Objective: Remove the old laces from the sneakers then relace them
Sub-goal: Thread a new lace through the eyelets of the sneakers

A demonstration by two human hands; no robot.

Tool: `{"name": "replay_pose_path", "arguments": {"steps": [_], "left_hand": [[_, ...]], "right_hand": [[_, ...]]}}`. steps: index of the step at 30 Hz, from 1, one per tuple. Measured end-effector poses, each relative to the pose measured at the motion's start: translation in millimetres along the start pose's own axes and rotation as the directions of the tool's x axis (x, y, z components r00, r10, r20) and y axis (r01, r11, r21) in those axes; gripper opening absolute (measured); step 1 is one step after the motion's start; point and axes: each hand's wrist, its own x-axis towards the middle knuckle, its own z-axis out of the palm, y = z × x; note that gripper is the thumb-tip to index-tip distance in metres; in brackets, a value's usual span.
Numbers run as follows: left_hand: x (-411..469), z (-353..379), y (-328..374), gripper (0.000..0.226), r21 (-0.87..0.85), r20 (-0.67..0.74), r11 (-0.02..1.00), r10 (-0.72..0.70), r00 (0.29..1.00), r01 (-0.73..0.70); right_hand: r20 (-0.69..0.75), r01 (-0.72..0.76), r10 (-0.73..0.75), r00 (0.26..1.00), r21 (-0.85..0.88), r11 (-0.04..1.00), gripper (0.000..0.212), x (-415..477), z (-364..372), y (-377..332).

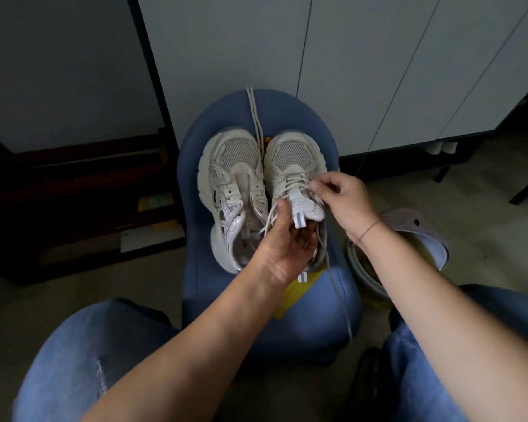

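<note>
The cream mesh right sneaker [290,156] sits at one o'clock on the blue padded stool [195,184]. The right hand [345,196] pinches its pale cord lace [270,217] at the upper eyelets, apparently to work it through. The left hand [284,239] curls into the collar at six o'clock, likely steadying it. The laceless left sneaker [232,166] touches it at nine o'clock.

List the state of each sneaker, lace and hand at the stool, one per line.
unlaced sneaker: upright on the blue stool, eyelets empty.
laced sneaker: beside it, lacing loose.
spare lace: lying free between the toes, running over the stool's far edge.
threaded lace: one end trails toward the stool's near edge.
left hand: grips the laced sneaker at its opening.
right hand: fingers pinch the threaded lace by the tongue.
</note>
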Motion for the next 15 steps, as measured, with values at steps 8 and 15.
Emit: {"name": "replay_pose_path", "arguments": {"steps": [8,15], "left_hand": [[-1,-7,0,0.014,0.017,0.04,1.0,-0.024,0.999,0.023],[-1,-8,0,0.015,0.058,0.039,0.998,-0.015,0.999,0.013]], "right_hand": [[-0.406,-0.288,0.334,0.851,0.172,0.942,0.014,10,-53,25],[0.093,0.093,-0.079,0.993,-0.163,0.982,0.013,1,-11,-10]]}}
